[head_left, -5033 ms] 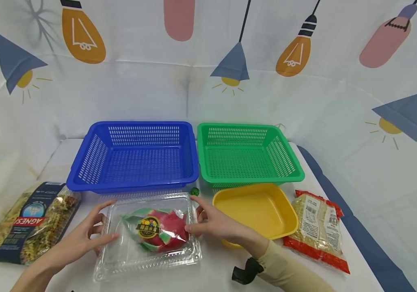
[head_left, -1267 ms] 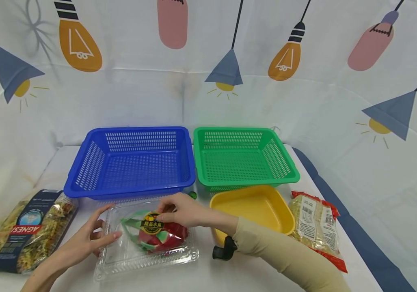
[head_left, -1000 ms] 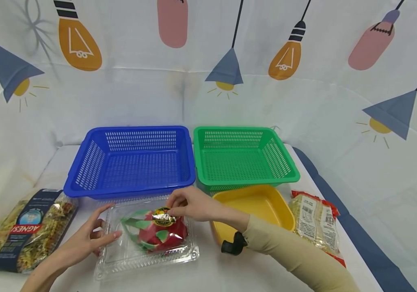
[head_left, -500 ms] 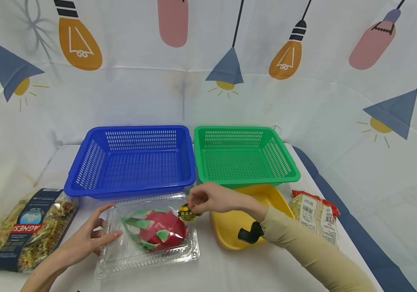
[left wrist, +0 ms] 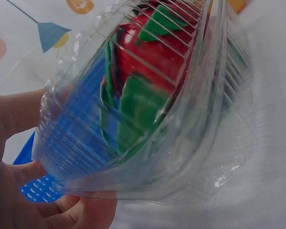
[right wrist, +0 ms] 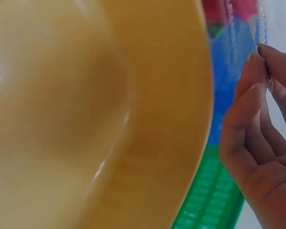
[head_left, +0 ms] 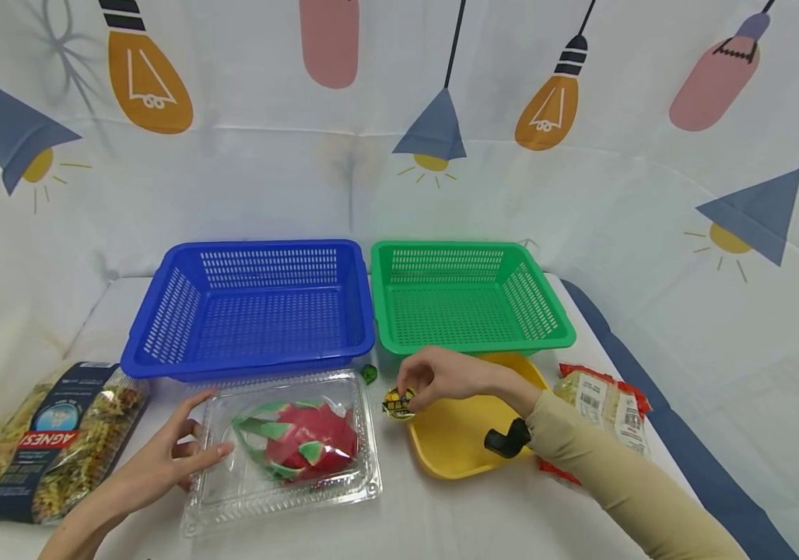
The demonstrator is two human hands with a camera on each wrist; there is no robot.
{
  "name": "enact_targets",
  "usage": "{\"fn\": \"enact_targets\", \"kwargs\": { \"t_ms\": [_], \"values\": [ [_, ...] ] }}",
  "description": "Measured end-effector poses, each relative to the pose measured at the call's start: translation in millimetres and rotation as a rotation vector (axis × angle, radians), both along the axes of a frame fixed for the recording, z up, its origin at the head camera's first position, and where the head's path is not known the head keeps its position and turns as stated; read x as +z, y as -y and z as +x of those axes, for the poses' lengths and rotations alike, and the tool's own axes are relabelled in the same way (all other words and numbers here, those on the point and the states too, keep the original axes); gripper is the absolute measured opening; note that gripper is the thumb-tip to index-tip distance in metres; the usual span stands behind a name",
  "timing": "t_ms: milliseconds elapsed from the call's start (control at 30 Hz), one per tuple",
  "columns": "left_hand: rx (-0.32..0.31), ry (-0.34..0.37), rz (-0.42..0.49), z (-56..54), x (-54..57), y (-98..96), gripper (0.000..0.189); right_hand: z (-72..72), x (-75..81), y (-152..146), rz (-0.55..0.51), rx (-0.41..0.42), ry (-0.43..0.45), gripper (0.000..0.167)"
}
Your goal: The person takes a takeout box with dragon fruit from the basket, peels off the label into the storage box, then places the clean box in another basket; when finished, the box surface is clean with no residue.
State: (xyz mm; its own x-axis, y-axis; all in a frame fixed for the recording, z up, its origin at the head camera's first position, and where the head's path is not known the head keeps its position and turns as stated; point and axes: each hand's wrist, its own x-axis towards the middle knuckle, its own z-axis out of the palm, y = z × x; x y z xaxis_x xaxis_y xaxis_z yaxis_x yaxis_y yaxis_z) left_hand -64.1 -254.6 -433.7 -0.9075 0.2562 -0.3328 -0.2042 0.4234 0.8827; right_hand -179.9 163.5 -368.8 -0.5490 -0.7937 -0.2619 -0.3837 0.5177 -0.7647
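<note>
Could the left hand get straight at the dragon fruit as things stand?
Probably not: the left hand is close, holding the side of the clear box, but that box covers the dragon fruit and would likely need opening first.

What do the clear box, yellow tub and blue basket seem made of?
Clear box: seemingly thin, glossy plastic; it is see-through with bright highlights.
Yellow tub: probably smooth moulded plastic, with a soft sheen.
Blue basket: likely moulded plastic too, semi-gloss, with regular slots.

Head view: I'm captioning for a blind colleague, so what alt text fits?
The right hand pinches a round sticker near a yellow tub, while the left hand grips a clear box holding a dragon fruit. A blue basket and green basket stand behind.
</note>
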Motion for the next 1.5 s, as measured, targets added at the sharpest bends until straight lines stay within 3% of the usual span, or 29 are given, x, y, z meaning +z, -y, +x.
{"fn": "enact_targets", "kwargs": {
  "t_ms": [433,1100,1300,1433,1500],
  "values": [
    [-0.006,-0.019,0.001,0.4,0.8,2.0,0.086,-9.3,-14.8,-28.6,0.214,0.107,0.058,0.012],
    [-0.005,0.033,0.003,-0.8,1.9,0.9,0.085,-18.9,-45.9,-18.8,0.438,0.092,-0.064,0.021],
    [-0.003,0.028,-0.003,0.5,3.5,2.1,0.085,-13.5,-47.0,-9.7,0.479,0.152,-0.204,0.015],
    [0.0,0.04,-0.008,0.2,2.8,2.0,0.086,-8.2,-48.4,-5.0,0.539,0.184,-0.31,0.024],
    [0.002,0.045,-0.012,0.0,2.4,1.6,0.086,-7.1,-48.7,-5.9,0.557,0.184,-0.321,0.028]
  ]
}}
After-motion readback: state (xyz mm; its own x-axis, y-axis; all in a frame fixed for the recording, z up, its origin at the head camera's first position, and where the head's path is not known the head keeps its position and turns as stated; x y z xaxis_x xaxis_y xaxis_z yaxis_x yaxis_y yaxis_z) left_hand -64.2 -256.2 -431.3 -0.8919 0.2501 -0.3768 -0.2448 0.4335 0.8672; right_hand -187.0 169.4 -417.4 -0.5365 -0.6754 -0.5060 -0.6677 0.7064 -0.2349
